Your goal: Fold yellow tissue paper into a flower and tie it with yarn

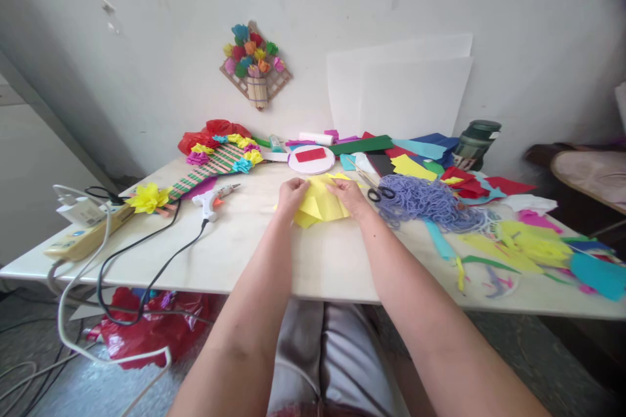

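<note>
- Yellow paper [320,205] lies on the desk [313,260], just left of the scissors [380,193].
- Left hand [292,196] pinches the paper's far side from the scissors, fingers closed on it.
- Right hand [349,197] pinches the side nearest the scissors.

matt yellow crepe paper [320,205]; smooth pale tabletop [254,254]

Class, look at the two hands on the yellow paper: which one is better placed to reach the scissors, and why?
Probably the right hand: the scissors lie just beside it, while the left hand sits across the yellow paper, nearer the glue gun.
</note>
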Available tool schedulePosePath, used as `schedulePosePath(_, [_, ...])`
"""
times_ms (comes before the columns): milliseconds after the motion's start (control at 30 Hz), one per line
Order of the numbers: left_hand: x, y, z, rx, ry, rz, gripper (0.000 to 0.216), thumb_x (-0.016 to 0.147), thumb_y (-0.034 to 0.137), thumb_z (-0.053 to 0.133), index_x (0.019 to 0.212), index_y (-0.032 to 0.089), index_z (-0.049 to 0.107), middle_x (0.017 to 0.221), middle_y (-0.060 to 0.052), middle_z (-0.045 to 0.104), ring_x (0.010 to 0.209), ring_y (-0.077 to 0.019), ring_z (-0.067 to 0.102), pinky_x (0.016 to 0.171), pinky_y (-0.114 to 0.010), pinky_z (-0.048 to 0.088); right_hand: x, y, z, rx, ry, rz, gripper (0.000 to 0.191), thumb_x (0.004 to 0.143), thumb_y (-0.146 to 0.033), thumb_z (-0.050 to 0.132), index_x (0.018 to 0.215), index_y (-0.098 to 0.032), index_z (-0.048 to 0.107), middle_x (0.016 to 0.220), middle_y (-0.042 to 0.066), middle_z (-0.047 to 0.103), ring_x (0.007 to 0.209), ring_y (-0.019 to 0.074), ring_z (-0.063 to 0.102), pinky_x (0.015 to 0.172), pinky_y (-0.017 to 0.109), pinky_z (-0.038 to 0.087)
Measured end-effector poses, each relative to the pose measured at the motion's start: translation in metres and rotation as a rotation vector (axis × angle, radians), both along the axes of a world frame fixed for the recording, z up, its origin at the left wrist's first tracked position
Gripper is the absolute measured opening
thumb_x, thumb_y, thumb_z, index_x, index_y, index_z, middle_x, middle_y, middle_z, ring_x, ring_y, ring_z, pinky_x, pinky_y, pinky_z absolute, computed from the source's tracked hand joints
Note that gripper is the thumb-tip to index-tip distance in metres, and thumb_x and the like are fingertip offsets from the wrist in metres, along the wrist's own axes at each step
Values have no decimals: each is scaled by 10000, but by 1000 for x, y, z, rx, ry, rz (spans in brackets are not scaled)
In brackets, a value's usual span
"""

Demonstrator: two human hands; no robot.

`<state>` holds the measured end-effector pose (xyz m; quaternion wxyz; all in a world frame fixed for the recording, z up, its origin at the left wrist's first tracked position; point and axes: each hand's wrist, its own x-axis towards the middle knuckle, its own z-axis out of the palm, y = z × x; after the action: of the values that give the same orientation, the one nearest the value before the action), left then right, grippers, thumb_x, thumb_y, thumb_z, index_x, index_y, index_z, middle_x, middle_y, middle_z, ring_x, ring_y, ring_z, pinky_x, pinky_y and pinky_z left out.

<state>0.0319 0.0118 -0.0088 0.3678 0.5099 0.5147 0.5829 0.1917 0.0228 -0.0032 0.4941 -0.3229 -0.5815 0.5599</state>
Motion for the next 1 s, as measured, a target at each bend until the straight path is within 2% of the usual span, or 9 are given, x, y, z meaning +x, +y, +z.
schedulePosePath(267, [-1,0,-1,20,-70,-31,238,614,374,603,634,147,533,523,23,513,477,-99,476,447,-200,345,0,-1,2,55,2,4,331,608,-291,653,925,-201,691,859,22,689,839,184,606,790,324,449])
schedulePosePath(500, [-1,-1,-1,9,-156,-106,285,604,411,632,659,146,542,543,11,543,481,-108,500,462,-215,383,1,-4,4,33,-4,21,359,608,-269,629,956,-198,683,857,24,691,846,199,611,764,326,464])
schedulePosePath(633, [-1,-2,0,1,-155,-108,292,587,407,653,656,147,539,544,12,545,475,-105,499,457,-213,383,0,-5,5,14,29,16,354,608,-329,651,934,-196,684,816,26,691,809,214,628,733,335,480])
schedulePosePath(833, [-1,-5,3,1,-161,-143,301,590,412,659,672,146,543,557,9,553,484,-105,506,468,-214,392,1,-1,2,48,27,-33,355,592,-329,659,914,-181,684,857,36,690,847,205,618,769,329,467])
schedulePosePath(1000, [-1,-6,3,0,-159,-146,298,600,410,655,678,144,546,564,8,557,492,-106,511,470,-213,393,0,-1,1,28,58,43,350,592,-301,660,928,-205,684,858,24,690,839,204,618,774,343,465])
